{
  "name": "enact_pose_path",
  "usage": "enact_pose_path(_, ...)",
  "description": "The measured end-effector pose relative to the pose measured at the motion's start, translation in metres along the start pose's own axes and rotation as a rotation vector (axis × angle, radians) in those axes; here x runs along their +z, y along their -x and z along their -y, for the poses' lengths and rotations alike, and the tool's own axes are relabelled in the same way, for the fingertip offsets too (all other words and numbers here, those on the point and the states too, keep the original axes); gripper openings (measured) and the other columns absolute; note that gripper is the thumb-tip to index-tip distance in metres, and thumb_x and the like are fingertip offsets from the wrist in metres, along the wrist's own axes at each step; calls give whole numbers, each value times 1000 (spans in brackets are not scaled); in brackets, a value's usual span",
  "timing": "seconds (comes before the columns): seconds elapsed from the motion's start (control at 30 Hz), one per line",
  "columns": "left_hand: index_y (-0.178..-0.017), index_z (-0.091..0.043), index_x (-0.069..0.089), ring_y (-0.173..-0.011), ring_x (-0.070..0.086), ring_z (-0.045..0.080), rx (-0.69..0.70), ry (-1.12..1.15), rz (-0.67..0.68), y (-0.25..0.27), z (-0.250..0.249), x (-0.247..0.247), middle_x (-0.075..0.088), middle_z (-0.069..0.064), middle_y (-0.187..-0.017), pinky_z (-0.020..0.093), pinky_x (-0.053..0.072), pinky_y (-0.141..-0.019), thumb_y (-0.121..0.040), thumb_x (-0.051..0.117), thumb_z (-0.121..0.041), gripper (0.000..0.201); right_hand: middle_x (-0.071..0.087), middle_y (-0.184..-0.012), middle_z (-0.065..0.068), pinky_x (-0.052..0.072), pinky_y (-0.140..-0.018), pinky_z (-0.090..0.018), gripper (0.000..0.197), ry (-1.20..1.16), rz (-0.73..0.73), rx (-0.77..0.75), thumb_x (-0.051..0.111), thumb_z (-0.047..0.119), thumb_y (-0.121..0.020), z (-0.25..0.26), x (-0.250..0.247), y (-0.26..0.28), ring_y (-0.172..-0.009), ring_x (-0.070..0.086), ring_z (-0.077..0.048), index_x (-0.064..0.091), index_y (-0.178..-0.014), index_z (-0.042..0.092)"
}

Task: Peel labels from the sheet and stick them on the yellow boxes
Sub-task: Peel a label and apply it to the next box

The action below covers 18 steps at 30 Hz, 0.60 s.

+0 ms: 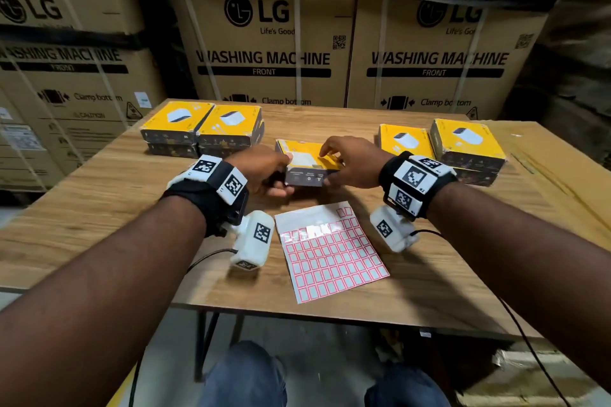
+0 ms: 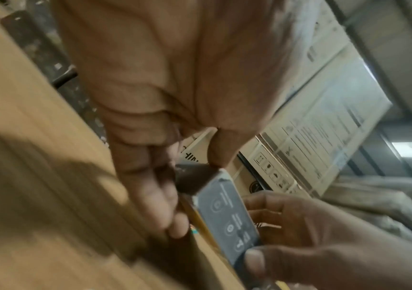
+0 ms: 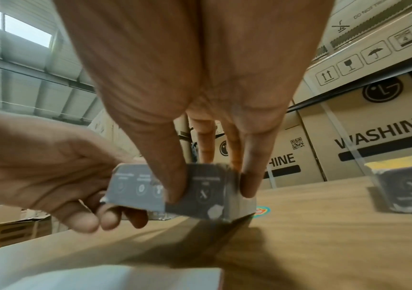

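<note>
Centre frame: yellow box (image 1: pixel 309 160) tipped up off tabletop (image 1: pixel 99 195) between both hands | left hand (image 1: pixel 264 172) wraps its left end, likely to steady it | right hand (image 1: pixel 350 162) pinches right end, thumb on grey side, fingers on top | label sheet (image 1: pixel 330 251) lies flat just below, top rows peeled, within easy reach | more yellow boxes (image 1: pixel 201 125) stacked upper left and right

Both forearms are reaching forward, wrists strapped. The left hand (image 1: pixel 264 172) is curling its fingers in a grip; the right hand (image 1: pixel 352 162) is pinching with thumb and fingers.
</note>
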<state>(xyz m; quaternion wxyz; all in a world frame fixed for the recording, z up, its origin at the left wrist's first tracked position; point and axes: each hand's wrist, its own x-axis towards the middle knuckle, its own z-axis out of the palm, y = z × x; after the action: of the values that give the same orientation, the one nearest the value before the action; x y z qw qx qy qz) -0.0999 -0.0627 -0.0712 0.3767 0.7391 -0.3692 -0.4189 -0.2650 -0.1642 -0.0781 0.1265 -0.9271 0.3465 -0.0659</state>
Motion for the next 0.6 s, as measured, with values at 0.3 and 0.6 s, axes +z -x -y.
enact_pose_path(0.3,-108,-16,64,-102,61,21,370,-814,-222,-3,3,1,66,2,-106,30,47,-83,-90,65,-37,27,62,-108,-2,49,-83,-33,34,-17,-68,63,77,31,-81,-8,11,1,-103,56,-20,62,-107,15)
enact_pose_path(0.6,-101,-25,68,-89,63,10,394,-887,36,5,1,36,68,-10,-92,25,51,-81,-78,78,-31,26,66,-86,10,43,-64,-15,13,-46,99,-93,74,24,-83,-12,9,20,-82,60,-10,71,-94,20)
